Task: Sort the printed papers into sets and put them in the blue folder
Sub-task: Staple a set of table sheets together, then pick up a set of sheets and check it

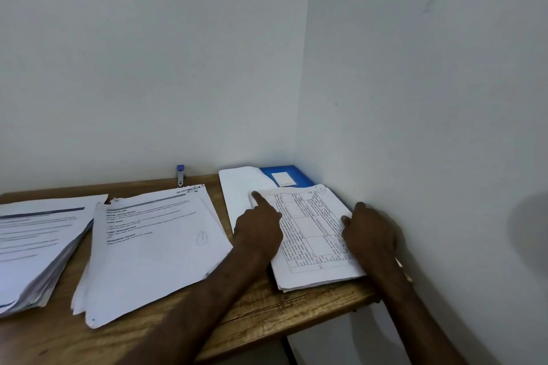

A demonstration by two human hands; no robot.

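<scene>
Step in hand, as I read it: squaring up one sorted set before filing. The set with the printed table (311, 234) lies at the right end of the desk (267, 311), by the wall (415, 98), its far edge overlapping the blue folder (284, 173) and its left edge on some blank sheets (240, 190) that cover the folder's left side. The folder lies flat in the back corner, mostly buried, only its top right part showing. Hands are apart, one at each side of the set. Left hand (259, 231): index finger (261, 198) straight, tip pressing the set's top left corner, other fingers curled, holding nothing. Right hand (370, 234) sits on the set's right edge, thumb up near the wall; can't tell if it pinches the sheets or just rests on them. Two more stacks wait: the middle stack (154, 246) with a circled pen mark, fanned out, and the left stack (35, 240), thicker, running out of view. A stapler (180, 176) stands at the back against the wall. So early to mid task; nothing visibly inside the folder. Next move calls for lifting the set and the blank sheets clear, opening the folder, and sliding the set in without letting the loose pages skew.
</scene>
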